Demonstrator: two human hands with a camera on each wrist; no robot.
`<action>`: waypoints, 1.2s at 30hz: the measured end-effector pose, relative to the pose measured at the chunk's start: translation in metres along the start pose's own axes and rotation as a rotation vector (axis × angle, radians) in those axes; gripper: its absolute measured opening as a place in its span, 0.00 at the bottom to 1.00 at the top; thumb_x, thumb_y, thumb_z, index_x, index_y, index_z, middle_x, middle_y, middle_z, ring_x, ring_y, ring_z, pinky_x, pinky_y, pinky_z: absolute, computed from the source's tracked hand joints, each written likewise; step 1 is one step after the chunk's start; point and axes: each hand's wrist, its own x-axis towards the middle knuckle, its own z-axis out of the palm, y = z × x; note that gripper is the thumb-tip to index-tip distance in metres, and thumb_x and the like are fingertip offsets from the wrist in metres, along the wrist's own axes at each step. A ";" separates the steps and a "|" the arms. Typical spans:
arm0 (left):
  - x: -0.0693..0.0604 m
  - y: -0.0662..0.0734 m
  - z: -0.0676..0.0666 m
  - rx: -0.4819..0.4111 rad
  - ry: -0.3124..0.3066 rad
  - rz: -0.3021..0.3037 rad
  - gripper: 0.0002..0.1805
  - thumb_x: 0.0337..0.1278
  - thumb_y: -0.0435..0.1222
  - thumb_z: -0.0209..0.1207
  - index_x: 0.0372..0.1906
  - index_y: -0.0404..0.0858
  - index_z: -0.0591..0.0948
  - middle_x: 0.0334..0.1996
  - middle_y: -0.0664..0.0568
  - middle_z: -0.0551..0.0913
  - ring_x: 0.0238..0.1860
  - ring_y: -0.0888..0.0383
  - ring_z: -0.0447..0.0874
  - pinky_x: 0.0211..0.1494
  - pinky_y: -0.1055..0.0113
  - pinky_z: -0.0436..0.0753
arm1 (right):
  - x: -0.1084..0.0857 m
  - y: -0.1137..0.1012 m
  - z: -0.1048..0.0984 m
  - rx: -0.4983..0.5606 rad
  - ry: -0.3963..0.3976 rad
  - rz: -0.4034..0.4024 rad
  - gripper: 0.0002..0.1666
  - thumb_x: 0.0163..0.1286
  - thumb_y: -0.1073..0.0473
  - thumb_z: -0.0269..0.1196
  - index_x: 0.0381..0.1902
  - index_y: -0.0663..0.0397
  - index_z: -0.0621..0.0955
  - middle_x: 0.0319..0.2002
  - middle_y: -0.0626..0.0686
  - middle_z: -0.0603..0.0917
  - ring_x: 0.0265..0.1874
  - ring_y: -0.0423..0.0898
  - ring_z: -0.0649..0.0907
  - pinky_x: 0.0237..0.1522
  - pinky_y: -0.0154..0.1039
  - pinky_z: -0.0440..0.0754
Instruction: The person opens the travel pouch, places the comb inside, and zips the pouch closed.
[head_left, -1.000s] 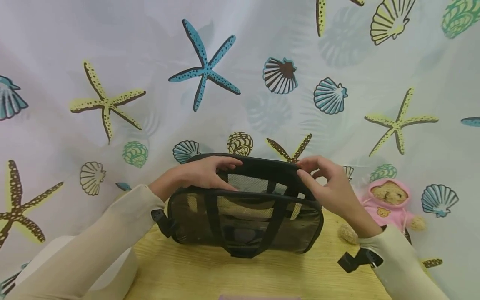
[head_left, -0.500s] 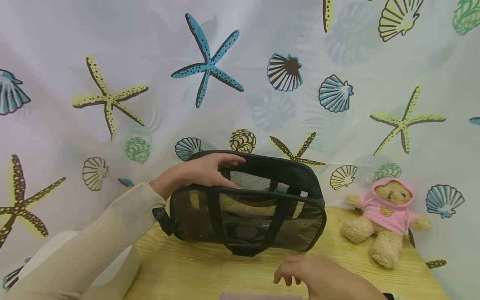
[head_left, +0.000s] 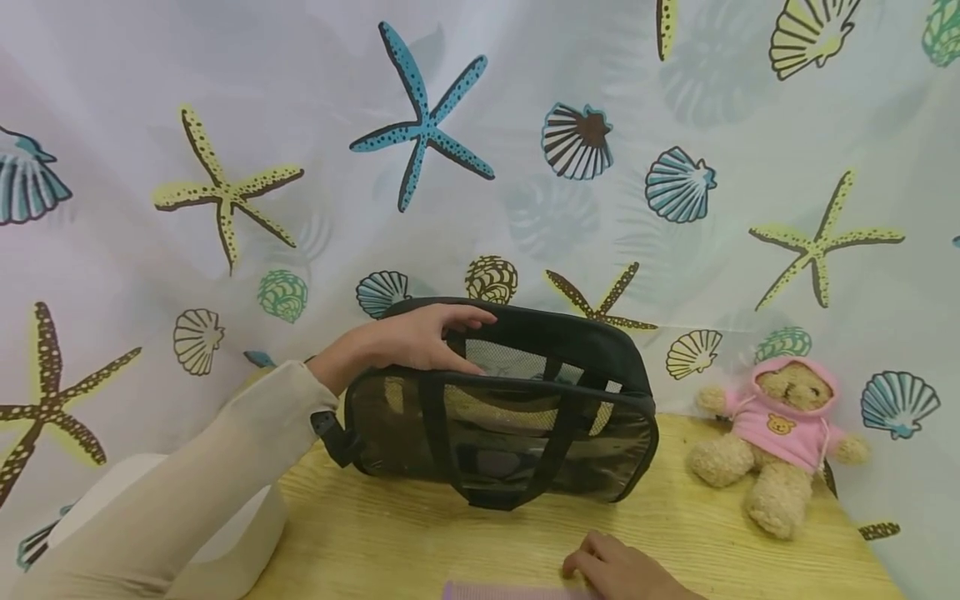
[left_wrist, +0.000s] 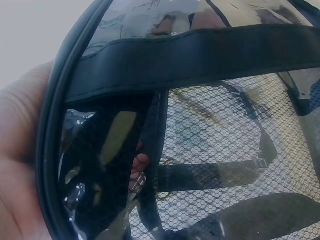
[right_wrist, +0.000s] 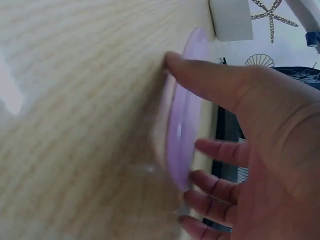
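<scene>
A black bag (head_left: 495, 425) with clear panels and mesh stands on the table with its top gaping. My left hand (head_left: 412, 337) lies across the left end of that opening, thumb along the front rim and fingers spread towards the back rim. Through the clear panel in the left wrist view, some fingertips (left_wrist: 140, 165) show. My right hand (head_left: 618, 571) is low at the table's front, at a purple comb (head_left: 510, 592) cut off by the frame edge. In the right wrist view, thumb and fingers stand apart on either side of the comb (right_wrist: 186, 120); whether they touch it I cannot tell.
A teddy bear (head_left: 780, 442) in a pink hoodie sits to the right of the bag. At the lower left stands a white container (head_left: 240, 542), partly behind my left sleeve. A curtain (head_left: 322, 75) with starfish and shells hangs behind the table (head_left: 375, 533).
My right hand has left the bag's right rim and come down to the comb at the front. The left hand has stayed on the bag, which stands in place.
</scene>
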 end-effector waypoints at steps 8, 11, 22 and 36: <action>-0.005 -0.006 0.000 0.017 0.008 -0.014 0.46 0.60 0.46 0.71 0.80 0.48 0.62 0.80 0.44 0.61 0.81 0.42 0.57 0.79 0.40 0.63 | 0.013 -0.011 -0.002 0.033 0.018 -0.074 0.12 0.76 0.44 0.62 0.44 0.44 0.83 0.41 0.45 0.77 0.34 0.28 0.67 0.35 0.22 0.72; -0.009 -0.009 -0.002 0.015 0.015 -0.024 0.46 0.61 0.45 0.71 0.80 0.47 0.62 0.79 0.43 0.61 0.81 0.41 0.57 0.79 0.39 0.63 | 0.021 -0.014 -0.005 0.036 -0.041 -0.050 0.09 0.77 0.48 0.62 0.42 0.45 0.83 0.41 0.45 0.78 0.35 0.29 0.70 0.37 0.23 0.74; 0.004 -0.003 0.000 0.010 0.005 0.008 0.46 0.60 0.46 0.71 0.80 0.48 0.63 0.79 0.44 0.61 0.81 0.43 0.58 0.79 0.40 0.64 | 0.017 0.013 0.008 0.039 -0.121 0.178 0.13 0.75 0.36 0.60 0.39 0.34 0.81 0.34 0.32 0.78 0.28 0.25 0.71 0.27 0.29 0.73; 0.001 -0.003 -0.001 0.013 0.002 0.005 0.46 0.61 0.47 0.71 0.80 0.48 0.62 0.80 0.44 0.61 0.81 0.43 0.57 0.79 0.40 0.64 | 0.006 0.034 0.000 0.331 -0.215 0.001 0.25 0.75 0.43 0.64 0.66 0.37 0.73 0.46 0.41 0.83 0.38 0.28 0.76 0.40 0.28 0.77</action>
